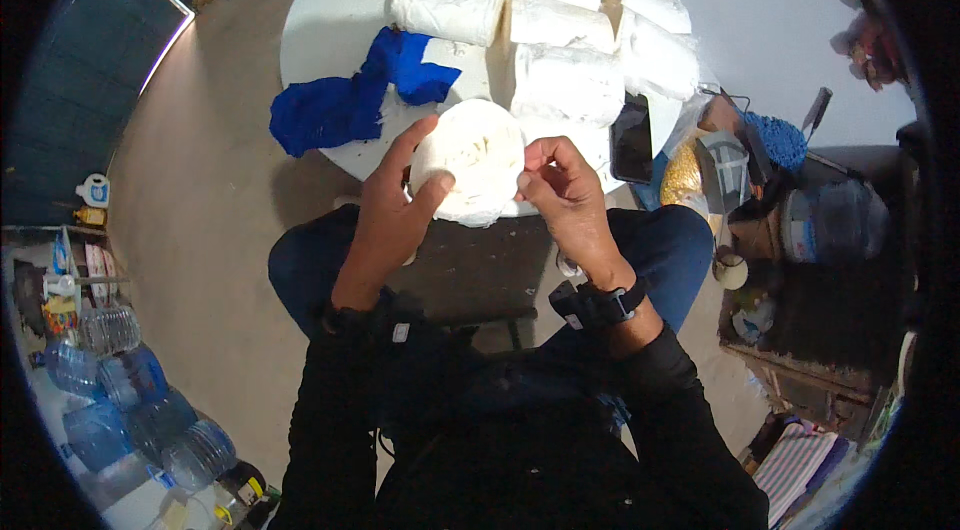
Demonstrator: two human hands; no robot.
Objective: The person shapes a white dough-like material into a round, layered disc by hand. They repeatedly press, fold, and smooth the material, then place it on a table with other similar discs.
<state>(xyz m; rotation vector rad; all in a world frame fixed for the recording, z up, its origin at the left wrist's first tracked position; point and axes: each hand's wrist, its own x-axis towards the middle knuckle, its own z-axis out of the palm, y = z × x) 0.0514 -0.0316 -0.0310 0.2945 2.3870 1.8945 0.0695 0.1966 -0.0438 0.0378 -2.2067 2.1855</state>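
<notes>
My left hand (388, 202) is wrapped round the side of a white, round, roll-like bundle (478, 155), its thumb lying across the near part of the face. That face is creased in the middle, and a loose white edge hangs at the bottom. At the bundle's right rim, thumb and fingertips of my right hand (565, 188) are pinched together; whatever is between them is too small to make out. Just beyond stands a round white table (330, 40) with several similar white wrapped rolls (570, 85). A crumpled blue cloth (345, 110) lies at its left edge.
A black phone (631, 140) rests at the table's right edge. Right of it are a bag of yellow grains (684, 175), a blue coiled thing (777, 142) and a large clear bottle (835, 220). Several empty-looking plastic bottles (135, 380) stand at lower left.
</notes>
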